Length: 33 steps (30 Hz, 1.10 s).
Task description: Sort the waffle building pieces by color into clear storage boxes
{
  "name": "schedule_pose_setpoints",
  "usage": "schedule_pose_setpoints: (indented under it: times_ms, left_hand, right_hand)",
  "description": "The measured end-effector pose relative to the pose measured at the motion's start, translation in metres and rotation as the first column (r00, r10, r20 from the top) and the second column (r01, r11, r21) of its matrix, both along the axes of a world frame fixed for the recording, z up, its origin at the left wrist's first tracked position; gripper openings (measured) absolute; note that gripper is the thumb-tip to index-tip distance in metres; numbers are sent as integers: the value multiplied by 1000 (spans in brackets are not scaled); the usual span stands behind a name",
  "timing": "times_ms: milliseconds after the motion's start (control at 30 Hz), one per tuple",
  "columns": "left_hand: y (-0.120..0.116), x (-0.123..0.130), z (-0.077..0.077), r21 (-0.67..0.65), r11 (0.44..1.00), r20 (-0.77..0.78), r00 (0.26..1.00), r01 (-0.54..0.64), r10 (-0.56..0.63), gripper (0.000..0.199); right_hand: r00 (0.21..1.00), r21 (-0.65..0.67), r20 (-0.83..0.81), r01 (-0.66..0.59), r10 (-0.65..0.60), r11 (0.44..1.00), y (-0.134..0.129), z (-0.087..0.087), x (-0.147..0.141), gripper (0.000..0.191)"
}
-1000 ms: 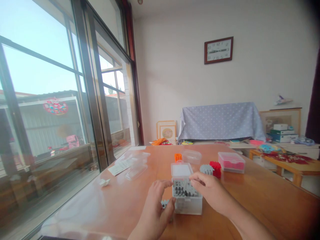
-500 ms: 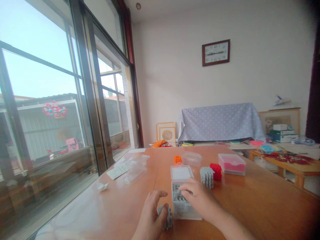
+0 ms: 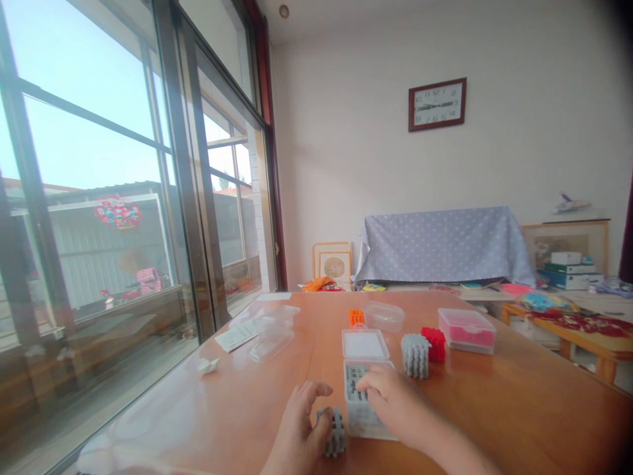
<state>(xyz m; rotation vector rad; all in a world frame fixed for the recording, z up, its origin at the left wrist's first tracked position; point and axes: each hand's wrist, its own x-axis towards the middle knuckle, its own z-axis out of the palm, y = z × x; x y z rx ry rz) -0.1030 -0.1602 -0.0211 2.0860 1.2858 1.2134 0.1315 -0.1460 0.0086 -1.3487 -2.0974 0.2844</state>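
My left hand (image 3: pixel 302 427) is low in the middle, its thumb lying against a grey knobbly block (image 3: pixel 336 433) on the table. The index finger arches over the block's far side, with a gap above the thumb. My right hand (image 3: pixel 383 396) reaches into a clear plastic box (image 3: pixel 368 419) of small grey pieces (image 3: pixel 354 381). Its fingers are bent together, and the fingertips are partly hidden, so what they pinch cannot be seen. The box's lid (image 3: pixel 364 344) lies folded back. Beyond my right hand stand a larger grey block (image 3: pixel 415 356) and a red block (image 3: pixel 434 344).
A clear box with pink contents (image 3: pixel 467 331) is at the right. Farther back are an orange piece (image 3: pixel 356 318) and a clear lid (image 3: pixel 384 316). Clear plastic packaging (image 3: pixel 271 344), a paper sheet (image 3: pixel 240 335) and a crumpled scrap (image 3: pixel 208 365) lie left, near the window.
The view has shifted slightly, moving the scene to the right. My right hand still dips into the box, its fingertips a little lower, and the small grey block looks slightly turned beside my left thumb.
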Motion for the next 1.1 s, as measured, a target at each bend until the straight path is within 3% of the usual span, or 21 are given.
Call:
schedule_pose_setpoints:
  times_ms: [133,300,400,700,867,967,1100]
  left_hand:
    - [-1,-12,-3,-50,999,-28,1000,8,-9,31]
    - [-8,-26,0,-174,983,-136,988,55,-80,56]
    - [-11,-28,1,-222,974,-179,979,53,-94,58]
    - [-6,-30,-8,-91,996,-124,992,7,-18,44]
    - [-19,-22,16,38,997,-82,995,65,-62,43]
    - [-30,-5,37,118,984,-74,990,132,-124,46]
    - [-38,17,54,176,963,-113,976,206,-188,49]
  right_hand:
    - [999,4,-33,-27,27,1000,0,-2,0,30]
    - [993,51,-108,-31,37,998,0,-4,3,30]
    - [987,100,-159,-22,38,995,-3,-3,4,28]
    - [970,168,-242,16,26,986,-11,-2,6,26]
    - [955,136,-294,-8,48,991,-27,18,0,29]
    - [940,10,-320,-122,119,992,-38,34,-6,34]
    - [891,-199,-418,-278,176,940,-44,42,-3,35]
